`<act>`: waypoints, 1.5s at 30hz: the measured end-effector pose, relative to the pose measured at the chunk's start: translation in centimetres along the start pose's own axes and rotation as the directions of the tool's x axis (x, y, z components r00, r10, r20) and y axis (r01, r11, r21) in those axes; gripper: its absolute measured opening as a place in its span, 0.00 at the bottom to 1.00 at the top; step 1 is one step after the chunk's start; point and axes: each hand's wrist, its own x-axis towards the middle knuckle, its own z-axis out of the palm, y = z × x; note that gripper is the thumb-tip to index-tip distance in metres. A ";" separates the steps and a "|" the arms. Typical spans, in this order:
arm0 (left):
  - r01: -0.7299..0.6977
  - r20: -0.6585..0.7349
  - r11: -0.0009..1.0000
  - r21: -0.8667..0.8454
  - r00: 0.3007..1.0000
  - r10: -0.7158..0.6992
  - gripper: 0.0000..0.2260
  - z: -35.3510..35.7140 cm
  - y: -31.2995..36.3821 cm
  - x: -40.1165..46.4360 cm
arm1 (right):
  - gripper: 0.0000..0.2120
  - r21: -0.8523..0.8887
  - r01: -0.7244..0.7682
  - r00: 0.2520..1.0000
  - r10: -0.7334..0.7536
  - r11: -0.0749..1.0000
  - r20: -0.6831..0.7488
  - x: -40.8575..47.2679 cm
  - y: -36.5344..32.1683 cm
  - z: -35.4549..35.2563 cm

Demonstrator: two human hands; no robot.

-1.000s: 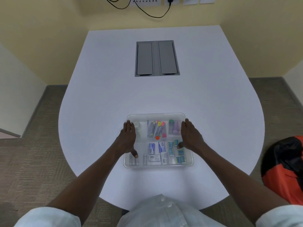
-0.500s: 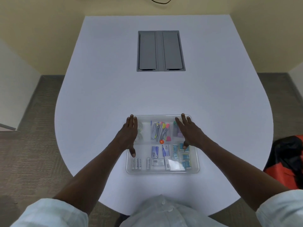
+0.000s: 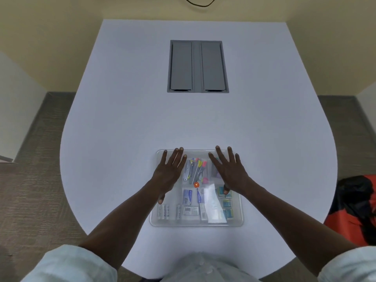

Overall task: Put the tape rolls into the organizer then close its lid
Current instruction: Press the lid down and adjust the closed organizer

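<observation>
Head camera shows the left hand (image 3: 169, 171) and right hand (image 3: 228, 171) have slid up and now lie flat, fingers spread, holding nothing, on the clear box (image 3: 196, 221) near the table (image 3: 132, 129) edge, so its lid looks shut, with tape rolls hidden.

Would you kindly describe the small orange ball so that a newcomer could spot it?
On the pale lavender table sits a clear plastic organizer, near its front edge. Look at its centre, between the left hand and right hand: the small orange ball is the only round, glowing item there.
</observation>
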 end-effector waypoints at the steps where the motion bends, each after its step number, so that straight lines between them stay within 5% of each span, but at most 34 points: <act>1: -0.003 0.013 1.000 0.015 1.000 0.003 0.54 0.2 0.0 0.4 | 0.61 -0.004 0.008 1.000 -0.008 1.000 0.011 0.2 -0.1 -0.1; 7: -0.043 0.118 0.998 0.054 0.992 0.036 0.73 -0.5 -0.5 0.8 | 0.62 -0.022 0.040 0.999 -0.039 0.999 0.033 1.1 0.3 -0.1; 14: -0.018 0.112 0.995 0.094 0.994 0.008 0.66 -0.6 0.1 0.7 | 0.62 0.046 0.019 1.000 -0.019 0.999 0.002 0.6 0.1 -0.2; 18: -0.023 0.131 0.995 0.092 0.991 0.011 0.66 -0.8 0.2 0.5 | 0.55 0.152 -0.135 0.990 0.140 0.979 -0.021 -0.1 -0.4 0.4; 22: -0.032 0.111 0.994 0.107 0.994 0.020 0.66 -0.9 0.3 0.4 | 0.63 0.287 -0.195 0.981 0.191 0.938 0.040 -0.7 0.2 0.6; 31: -0.028 0.068 0.993 0.111 0.997 0.021 0.58 -0.5 0.2 -0.2 | 0.63 0.233 -0.162 0.986 0.168 0.959 -0.009 -1.4 0.6 0.5; 40: 0.132 -0.110 0.991 0.039 0.986 -0.127 0.70 0.3 0.4 -4.6 | 0.53 0.328 -0.170 0.960 0.231 0.929 -0.157 -4.2 -0.9 1.3; 45: 0.232 -0.076 0.971 -0.054 0.969 -0.236 0.68 0.1 1.0 -6.7 | 0.50 0.353 -0.154 0.963 0.220 0.923 -0.155 -5.6 -1.5 1.3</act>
